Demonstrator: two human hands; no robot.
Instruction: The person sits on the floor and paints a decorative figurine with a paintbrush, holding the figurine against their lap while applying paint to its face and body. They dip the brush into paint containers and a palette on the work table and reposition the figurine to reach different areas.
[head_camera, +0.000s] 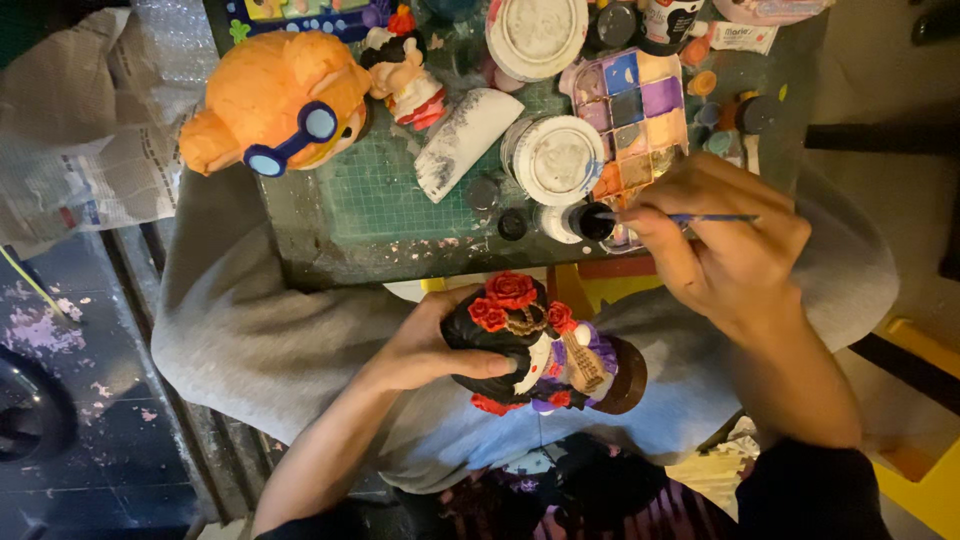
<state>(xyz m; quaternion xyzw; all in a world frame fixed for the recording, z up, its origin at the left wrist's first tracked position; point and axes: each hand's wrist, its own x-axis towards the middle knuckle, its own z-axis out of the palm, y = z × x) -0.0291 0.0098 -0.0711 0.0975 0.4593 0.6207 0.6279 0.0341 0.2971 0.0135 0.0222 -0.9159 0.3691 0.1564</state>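
The left hand (430, 345) grasps a painted figurine (535, 345) with red roses on its black hair, held near the body below the tabletop (330, 240) edge. The right hand (725, 235), fingers pinched on a thin paintbrush (690, 217), dips its tip into a small black paint pot (597, 221) beside a colour palette (635, 115).
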